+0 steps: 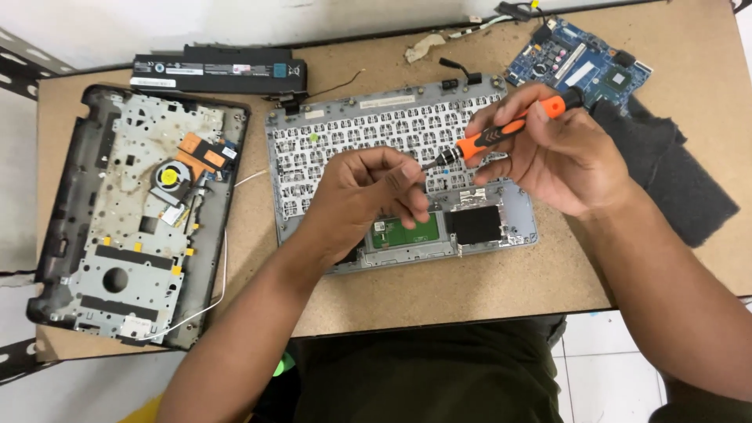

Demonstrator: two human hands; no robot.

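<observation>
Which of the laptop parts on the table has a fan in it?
The dark bottom case at the far left: a round fan with a yellow hub sits in it. The keyboard panel and blue circuit board show none.

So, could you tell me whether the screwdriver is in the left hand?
No, the right hand grips the orange screwdriver; the left hand pinches at its tip.

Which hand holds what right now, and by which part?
Right hand holds the orange-and-black screwdriver by its handle. Left hand pinches at the tip; whether it holds anything cannot be told.
</observation>
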